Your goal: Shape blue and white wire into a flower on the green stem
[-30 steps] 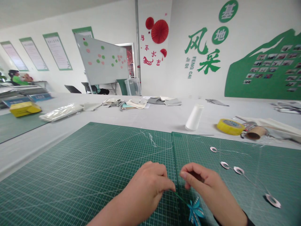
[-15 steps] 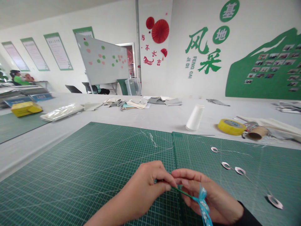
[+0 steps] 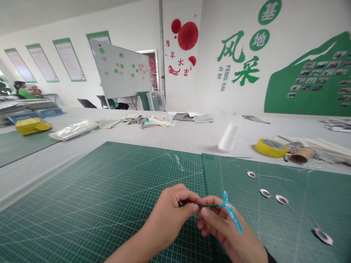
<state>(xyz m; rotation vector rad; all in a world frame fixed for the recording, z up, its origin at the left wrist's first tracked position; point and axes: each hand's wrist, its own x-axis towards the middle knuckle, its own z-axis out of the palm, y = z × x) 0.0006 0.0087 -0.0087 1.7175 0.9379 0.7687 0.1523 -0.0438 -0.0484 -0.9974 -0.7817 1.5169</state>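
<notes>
My left hand (image 3: 171,215) is closed, with thumb and fingertips pinching a thin green stem (image 3: 211,205). One dark green end of the stem pokes out behind those fingers. Tied at the stem's right end is a shiny light-blue ribbon bow (image 3: 231,212), its tails hanging over the back of my right hand (image 3: 230,230). The thumb and index finger of that hand close on the stem just beside the left fingertips; its other fingers curl underneath. Both hands hover above the green gridded cutting mats (image 3: 131,182).
Several pale rings with threads (image 3: 282,199) lie on the right mat. Beyond it stand a white thread cone (image 3: 229,137), yellow tape (image 3: 271,148) and a cardboard tube (image 3: 302,155). Fabric scraps (image 3: 161,119), a plastic-wrapped pack (image 3: 74,130) and a yellow box (image 3: 33,126) lie farther back. A person sits far left.
My right hand has turned and its thumb and index finger have come onto the stem. The stem has swung from slanting downward to nearly level, lifting the blue bow.
</notes>
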